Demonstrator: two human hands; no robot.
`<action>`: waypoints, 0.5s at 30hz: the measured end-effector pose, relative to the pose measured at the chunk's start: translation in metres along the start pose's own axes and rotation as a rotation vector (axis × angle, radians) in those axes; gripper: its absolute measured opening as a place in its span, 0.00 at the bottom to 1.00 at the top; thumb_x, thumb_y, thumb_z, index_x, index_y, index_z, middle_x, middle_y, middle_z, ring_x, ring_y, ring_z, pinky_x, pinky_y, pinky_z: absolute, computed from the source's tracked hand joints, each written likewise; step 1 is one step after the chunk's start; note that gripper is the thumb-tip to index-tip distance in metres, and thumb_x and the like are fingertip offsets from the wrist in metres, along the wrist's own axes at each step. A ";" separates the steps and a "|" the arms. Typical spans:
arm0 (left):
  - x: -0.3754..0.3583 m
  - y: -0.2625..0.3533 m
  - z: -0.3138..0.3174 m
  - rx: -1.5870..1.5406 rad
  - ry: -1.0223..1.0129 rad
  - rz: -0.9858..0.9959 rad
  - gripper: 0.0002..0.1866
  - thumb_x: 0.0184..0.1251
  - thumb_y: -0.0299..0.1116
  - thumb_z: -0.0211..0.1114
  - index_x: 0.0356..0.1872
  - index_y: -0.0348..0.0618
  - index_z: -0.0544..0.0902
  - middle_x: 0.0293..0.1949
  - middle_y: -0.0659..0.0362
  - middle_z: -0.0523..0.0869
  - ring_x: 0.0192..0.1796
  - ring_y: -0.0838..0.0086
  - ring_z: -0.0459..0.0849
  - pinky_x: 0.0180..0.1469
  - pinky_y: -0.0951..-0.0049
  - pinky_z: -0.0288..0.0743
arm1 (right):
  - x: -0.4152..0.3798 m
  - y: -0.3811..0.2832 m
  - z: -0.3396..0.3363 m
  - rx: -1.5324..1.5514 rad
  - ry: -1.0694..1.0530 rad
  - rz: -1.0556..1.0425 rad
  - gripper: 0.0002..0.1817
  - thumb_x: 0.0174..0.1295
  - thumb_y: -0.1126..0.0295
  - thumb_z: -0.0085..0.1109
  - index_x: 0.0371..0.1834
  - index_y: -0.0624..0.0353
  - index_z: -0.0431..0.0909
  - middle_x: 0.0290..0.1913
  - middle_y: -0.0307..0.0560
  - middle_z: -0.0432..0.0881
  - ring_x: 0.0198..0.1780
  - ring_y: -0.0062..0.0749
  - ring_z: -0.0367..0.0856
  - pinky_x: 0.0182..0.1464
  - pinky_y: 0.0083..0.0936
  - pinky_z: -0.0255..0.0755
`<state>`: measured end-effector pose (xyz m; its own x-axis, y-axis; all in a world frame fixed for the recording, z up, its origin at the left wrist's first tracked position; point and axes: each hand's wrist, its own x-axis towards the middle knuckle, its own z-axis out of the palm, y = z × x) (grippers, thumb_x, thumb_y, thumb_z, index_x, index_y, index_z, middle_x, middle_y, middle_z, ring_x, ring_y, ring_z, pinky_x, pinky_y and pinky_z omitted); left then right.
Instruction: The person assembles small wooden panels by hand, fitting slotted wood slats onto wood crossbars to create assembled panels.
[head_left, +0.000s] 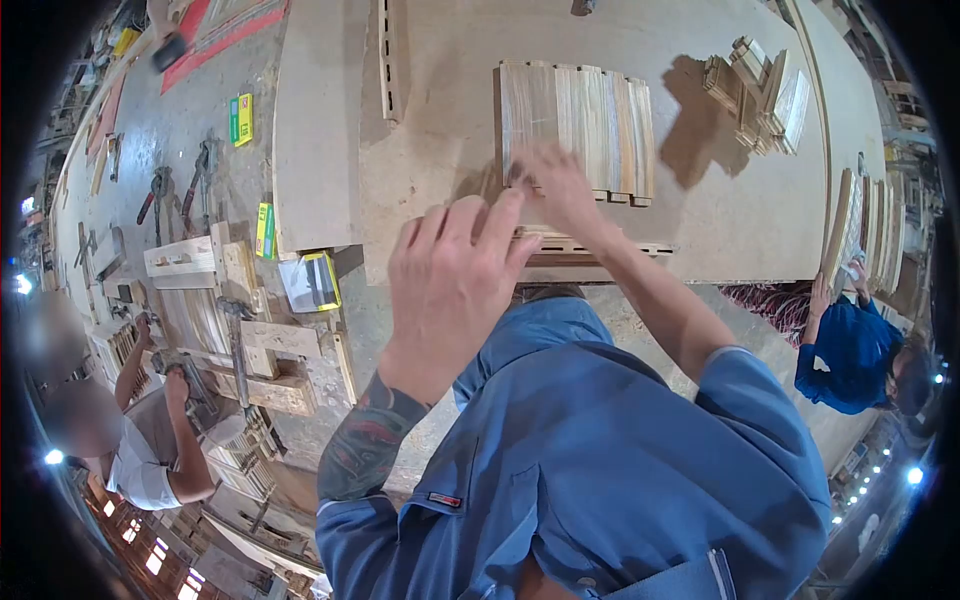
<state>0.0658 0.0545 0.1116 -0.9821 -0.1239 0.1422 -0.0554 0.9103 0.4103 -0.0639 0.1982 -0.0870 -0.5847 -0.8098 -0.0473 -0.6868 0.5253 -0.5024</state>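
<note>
My left hand is raised over the near edge of the board-topped table, its fingers apart and nothing visible in them. Blurred by motion, my right hand is at the lower left corner of a panel of wooden strips laid side by side. A small dark spot shows by its fingertips; I cannot make out what it is. Just below that hand, along the table's near edge, lies a slotted wooden strip, partly hidden by my hands.
A crisscrossed pile of short wood pieces is at the right. Another slotted strip lies at upper left. Clamps and small yellow-green boxes are on the left bench. Co-workers are at the left and right.
</note>
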 end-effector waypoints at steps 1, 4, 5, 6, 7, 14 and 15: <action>-0.001 0.004 0.001 -0.063 0.011 -0.011 0.20 0.70 0.48 0.66 0.54 0.46 0.85 0.41 0.55 0.86 0.44 0.59 0.85 0.45 0.60 0.78 | 0.012 -0.004 0.011 -0.189 0.256 0.197 0.28 0.66 0.58 0.58 0.68 0.54 0.70 0.67 0.59 0.75 0.71 0.63 0.66 0.71 0.54 0.59; 0.001 -0.001 0.003 -0.165 -0.047 -0.040 0.17 0.73 0.46 0.62 0.53 0.46 0.85 0.41 0.54 0.87 0.42 0.57 0.86 0.43 0.60 0.79 | 0.039 -0.010 0.079 -0.375 0.286 0.111 0.35 0.66 0.56 0.57 0.76 0.53 0.61 0.72 0.62 0.68 0.75 0.66 0.59 0.74 0.53 0.56; 0.000 -0.002 0.002 -0.174 -0.069 -0.073 0.17 0.74 0.46 0.61 0.52 0.45 0.85 0.41 0.53 0.87 0.41 0.55 0.86 0.42 0.59 0.79 | 0.046 -0.016 0.086 -0.379 0.295 0.117 0.35 0.66 0.56 0.57 0.76 0.53 0.61 0.72 0.62 0.68 0.75 0.66 0.59 0.74 0.53 0.56; -0.004 -0.001 0.003 -0.177 -0.074 -0.070 0.17 0.74 0.46 0.61 0.52 0.45 0.85 0.41 0.53 0.87 0.41 0.55 0.86 0.42 0.59 0.79 | 0.045 -0.025 0.093 -0.248 0.287 0.045 0.35 0.67 0.55 0.57 0.75 0.54 0.61 0.72 0.62 0.69 0.75 0.65 0.60 0.73 0.53 0.59; -0.005 -0.001 0.005 -0.188 -0.056 -0.054 0.17 0.75 0.46 0.60 0.51 0.45 0.85 0.41 0.52 0.88 0.41 0.54 0.86 0.42 0.59 0.79 | 0.047 -0.033 0.095 -0.119 0.287 -0.030 0.35 0.67 0.54 0.56 0.75 0.55 0.60 0.71 0.62 0.69 0.74 0.64 0.61 0.71 0.54 0.62; -0.007 0.000 0.011 -0.075 -0.048 -0.062 0.20 0.77 0.52 0.54 0.51 0.52 0.87 0.39 0.51 0.88 0.42 0.51 0.86 0.42 0.55 0.79 | 0.036 -0.003 0.038 0.351 -0.173 0.289 0.28 0.66 0.54 0.60 0.63 0.61 0.73 0.56 0.56 0.83 0.58 0.54 0.82 0.57 0.44 0.77; -0.006 -0.003 0.012 -0.079 -0.041 -0.069 0.20 0.77 0.52 0.54 0.51 0.52 0.87 0.39 0.51 0.88 0.42 0.51 0.86 0.42 0.55 0.79 | 0.013 -0.019 0.013 0.462 0.073 0.298 0.25 0.65 0.57 0.62 0.59 0.62 0.76 0.51 0.56 0.85 0.54 0.48 0.84 0.55 0.40 0.78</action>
<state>0.0700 0.0578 0.0985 -0.9831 -0.1674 0.0746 -0.1105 0.8659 0.4879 -0.0527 0.1739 -0.0896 -0.7643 -0.6151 -0.1935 -0.2360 0.5461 -0.8038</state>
